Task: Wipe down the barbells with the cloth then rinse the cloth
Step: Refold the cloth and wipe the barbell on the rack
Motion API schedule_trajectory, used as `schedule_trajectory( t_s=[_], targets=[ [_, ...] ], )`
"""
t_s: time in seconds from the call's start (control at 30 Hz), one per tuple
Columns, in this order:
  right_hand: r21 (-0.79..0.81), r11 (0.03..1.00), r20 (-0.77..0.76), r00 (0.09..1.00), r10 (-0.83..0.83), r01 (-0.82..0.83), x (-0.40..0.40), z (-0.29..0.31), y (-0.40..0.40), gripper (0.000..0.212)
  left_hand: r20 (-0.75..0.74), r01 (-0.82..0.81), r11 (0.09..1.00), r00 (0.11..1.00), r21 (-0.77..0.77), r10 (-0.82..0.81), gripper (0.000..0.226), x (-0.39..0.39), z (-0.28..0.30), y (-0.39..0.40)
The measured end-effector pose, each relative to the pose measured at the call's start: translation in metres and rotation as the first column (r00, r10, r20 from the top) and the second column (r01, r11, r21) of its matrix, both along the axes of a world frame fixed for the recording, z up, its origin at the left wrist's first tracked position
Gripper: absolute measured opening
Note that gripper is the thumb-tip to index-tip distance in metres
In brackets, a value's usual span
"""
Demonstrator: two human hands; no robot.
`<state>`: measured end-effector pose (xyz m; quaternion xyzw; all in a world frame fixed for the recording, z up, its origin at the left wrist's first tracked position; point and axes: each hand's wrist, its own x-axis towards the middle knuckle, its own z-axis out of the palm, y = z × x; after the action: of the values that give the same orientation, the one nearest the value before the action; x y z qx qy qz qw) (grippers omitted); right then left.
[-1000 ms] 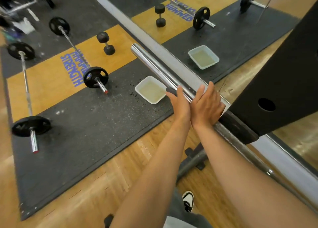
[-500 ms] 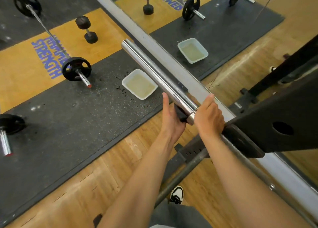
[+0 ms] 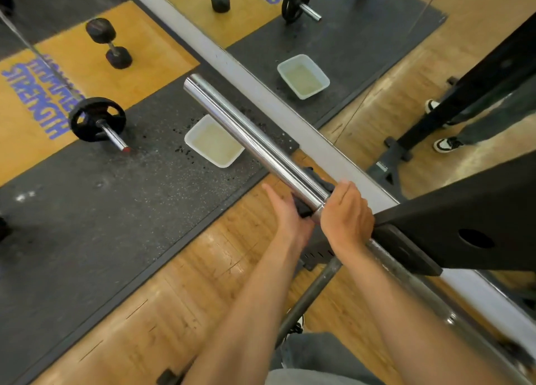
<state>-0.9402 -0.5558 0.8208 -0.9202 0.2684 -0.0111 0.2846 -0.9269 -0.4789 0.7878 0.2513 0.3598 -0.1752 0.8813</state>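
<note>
Both hands are set at the inner end of the chrome barbell sleeve (image 3: 255,140), where it meets the collar. The right hand (image 3: 346,216) is curled over the bar from above, gripping it just beside the black rack upright (image 3: 464,225). The left hand (image 3: 285,210) is held against the sleeve's underside with fingers extended, pressing a dark cloth (image 3: 303,209) to the metal; only a small fold of the cloth is seen between palm and chrome.

A second ago both palms were laid flat and open against the sleeve further out; since then they have been drawn back toward the collar, and the right has been closed round the bar. From this it is judged that a wiping stroke along the sleeve has been completed or is being reset, so the wiping is under way and the rinse is not yet begun.

Beneath the sleeve, on the rubber mat, one white tub (image 3: 214,140) of cloudy water is placed; a second tub beyond the sleeve is its mirror reflection. To the left of the sleeve one loaded barbell (image 3: 97,120) is seen on the floor, with one dumbbell (image 3: 108,43) farther beyond it. Counting the racked bar, two barbells are plainly visible; a further plate is only glimpsed at the left edge.
</note>
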Motion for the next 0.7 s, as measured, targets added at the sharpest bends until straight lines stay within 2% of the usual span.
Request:
schedule_trajectory(
  t_s=[0.1, 0.13, 0.2, 0.27, 0.33, 0.43, 0.5, 0.57, 0.7],
  targets=[
    [0.034, 0.999, -0.008, 1.000, -0.009, 0.009, 0.000, -0.002, -0.002, 0.039, -0.004, 0.023, 1.000, 1.000, -0.020, -0.023, 0.118, 0.012, -0.006, 0.018],
    [0.016, 1.000, 0.005, 1.000, 0.003, -0.003, -0.001, -0.003, -0.002, 0.040, -0.016, -0.016, 0.999, 1.000, -0.041, 0.016, 0.119, 0.025, -0.005, 0.029],
    [-0.022, 1.000, 0.052, 0.999, 0.005, -0.004, -0.002, -0.005, 0.000, 0.040, -0.060, -0.125, 0.990, 0.991, -0.071, 0.121, 0.110, 0.047, -0.002, 0.036],
    [-0.056, 0.998, 0.058, 0.998, 0.003, 0.000, -0.003, -0.008, 0.002, 0.042, -0.094, -0.089, 0.996, 0.992, -0.031, 0.086, 0.104, 0.034, 0.007, 0.024],
    [-0.064, 0.998, 0.061, 0.998, -0.009, 0.013, -0.002, -0.009, 0.001, 0.043, -0.091, 0.043, 0.998, 0.995, 0.042, -0.039, 0.106, 0.009, 0.008, 0.009],
    [-0.067, 0.997, 0.057, 0.998, -0.031, 0.035, -0.001, -0.008, 0.003, 0.042, -0.012, 0.089, 0.993, 0.996, 0.072, -0.088, 0.117, 0.009, -0.002, 0.017],
    [-0.069, 0.997, 0.054, 0.998, -0.022, 0.026, -0.002, -0.009, 0.003, 0.041, -0.042, 0.024, 0.999, 0.999, 0.040, -0.023, 0.118, 0.030, -0.002, 0.035],
    [-0.073, 0.997, 0.070, 0.997, -0.032, 0.037, -0.001, -0.010, 0.004, 0.040, -0.084, -0.083, 0.996, 0.993, -0.032, 0.080, 0.108, 0.041, 0.001, 0.034],
    [-0.090, 0.995, 0.057, 0.998, -0.035, 0.040, -0.001, -0.012, 0.006, 0.039, -0.076, -0.015, 0.998, 0.997, 0.068, 0.020, 0.103, -0.001, 0.014, 0.009]
  ],
)
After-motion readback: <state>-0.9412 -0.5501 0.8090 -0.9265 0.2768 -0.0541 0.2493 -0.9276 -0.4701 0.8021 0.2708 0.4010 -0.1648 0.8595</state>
